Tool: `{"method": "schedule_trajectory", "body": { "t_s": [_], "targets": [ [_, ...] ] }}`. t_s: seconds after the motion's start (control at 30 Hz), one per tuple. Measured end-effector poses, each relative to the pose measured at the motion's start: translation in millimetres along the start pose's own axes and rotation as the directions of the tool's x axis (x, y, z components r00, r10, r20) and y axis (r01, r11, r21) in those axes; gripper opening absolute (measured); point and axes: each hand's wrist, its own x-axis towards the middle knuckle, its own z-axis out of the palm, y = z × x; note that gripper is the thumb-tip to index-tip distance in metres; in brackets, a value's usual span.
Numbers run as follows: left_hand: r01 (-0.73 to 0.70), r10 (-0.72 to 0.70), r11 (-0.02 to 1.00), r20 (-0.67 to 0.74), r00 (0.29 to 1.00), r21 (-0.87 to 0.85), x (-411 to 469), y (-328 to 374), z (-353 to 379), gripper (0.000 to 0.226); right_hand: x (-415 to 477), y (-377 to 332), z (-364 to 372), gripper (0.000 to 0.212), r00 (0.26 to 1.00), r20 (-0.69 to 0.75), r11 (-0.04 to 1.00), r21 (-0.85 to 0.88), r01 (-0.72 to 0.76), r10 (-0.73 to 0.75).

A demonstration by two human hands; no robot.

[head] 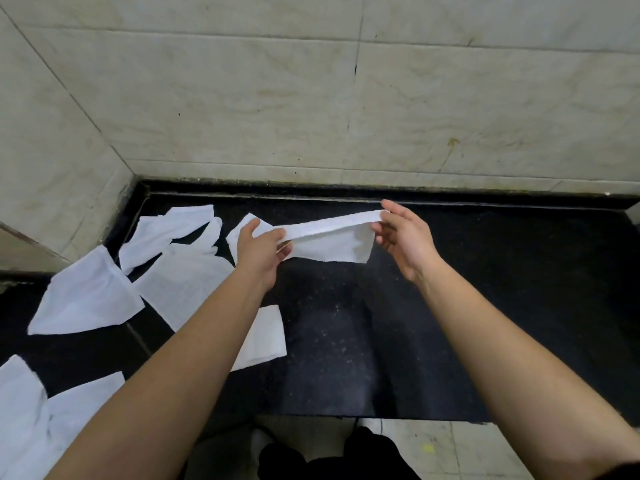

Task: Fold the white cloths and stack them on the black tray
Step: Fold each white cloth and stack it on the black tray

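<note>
A white cloth (330,239) hangs stretched between my two hands above the black counter (485,289). My left hand (261,249) pinches its left end and my right hand (403,233) pinches its right end. The cloth's top edge is pulled taut and the rest droops below it. Several other white cloths lie loose on the counter to the left, among them a crumpled one (173,233) near the wall corner and a flat one (90,296) further left. A folded white cloth (265,337) lies partly under my left forearm. No separate black tray can be told apart from the counter.
Beige tiled walls (311,98) close the counter at the back and on the left. More white cloths (41,410) lie at the bottom left. The counter's front edge runs along the bottom, with tiled floor (433,448) below it.
</note>
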Motion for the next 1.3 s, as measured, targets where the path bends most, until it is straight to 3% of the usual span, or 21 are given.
{"method": "schedule_trajectory", "body": {
  "t_s": [0.07,0.2,0.3,0.4,0.53,0.7,0.9,1.03,1.3],
  "targets": [
    [-0.017,0.019,0.998,-0.034,0.999,0.067,-4.2,-11.5,-3.8,0.064,-2.6,12.0,-9.5,0.02,1.0,-0.023,0.998,-0.054,-0.011,0.01],
    [-0.025,0.051,0.93,-0.062,0.997,0.368,-18.3,-77.1,-27.4,0.059,-12.6,72.4,-43.3,0.021,0.985,-0.127,0.969,-0.204,-0.14,0.115],
    [0.027,0.011,0.825,-0.065,0.998,0.564,-30.6,-136.1,-56.1,0.051,-30.6,129.7,-75.8,0.019,0.94,-0.225,0.891,-0.32,-0.322,0.259],
    [0.113,-0.051,0.682,-0.106,0.993,0.722,-40.5,-182.1,-82.8,0.028,-54.5,173.4,-99.8,0.015,0.885,-0.294,0.821,-0.35,-0.451,0.361],
    [0.275,-0.168,0.688,-0.22,0.961,0.672,-56.0,-210.8,-98.4,0.013,-73.1,200.9,-114.0,0.013,0.857,-0.34,0.792,-0.352,-0.498,0.388],
    [0.373,-0.253,0.793,-0.297,0.921,0.482,-56.0,-204.2,-98.0,0.016,-67.9,184.7,-110.7,0.011,0.874,-0.314,0.816,-0.339,-0.467,0.37],
    [0.197,-0.063,0.869,-0.292,0.954,0.454,-36.3,-161.3,-80.2,0.026,-30.2,157.5,-92.6,0.028,0.91,-0.124,0.83,-0.376,-0.412,0.395],
    [0.202,-0.127,0.917,-0.227,0.965,0.345,-7.4,-140.6,-69.7,0.038,5.1,149.8,-75.7,0.004,0.951,-0.168,0.791,-0.529,-0.308,0.258],
    [0.072,0.072,0.778,-0.203,0.976,0.624,45.4,-133.1,-70.1,0.024,59.1,154.6,-57.3,0.015,0.969,-0.206,0.613,-0.75,-0.247,0.137]
  ]
}}
